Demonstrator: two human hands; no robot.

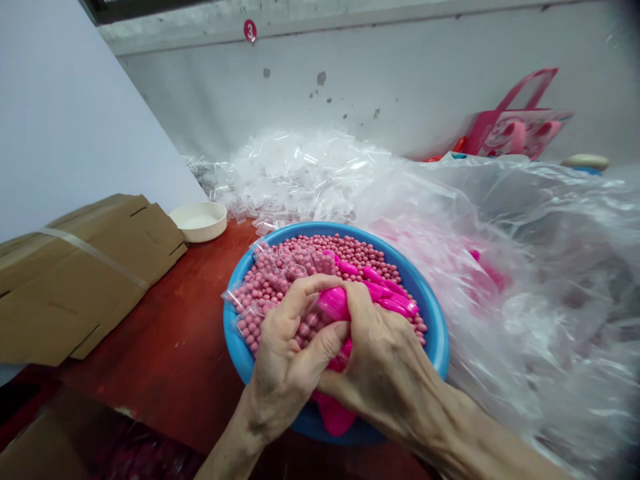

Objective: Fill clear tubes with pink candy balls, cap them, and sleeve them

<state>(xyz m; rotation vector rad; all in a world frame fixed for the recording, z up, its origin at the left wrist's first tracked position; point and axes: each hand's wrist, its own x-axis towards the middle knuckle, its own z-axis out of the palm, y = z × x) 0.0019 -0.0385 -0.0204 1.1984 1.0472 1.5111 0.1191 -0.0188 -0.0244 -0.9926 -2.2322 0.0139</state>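
apparently to leave room for the basin (440, 320), cardboard (95, 273) lies at the far left, a dish (199, 230) just beside it. filled tubes (293, 261) rest on the beads (353, 252) inside. over these, perhaps so spills drop back, the left hand (287, 350) curls its fingers round a tube (307, 328); the right hand's (385, 350) fingers grip the cap (334, 303) at its end. spare caps (395, 301) lie on the right, seemingly within that hand's reach, then plastic (540, 273).

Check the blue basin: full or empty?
Not empty: pink beads spread across the blue basin's visible inside, magenta pieces lying on top. Cannot tell how deep.
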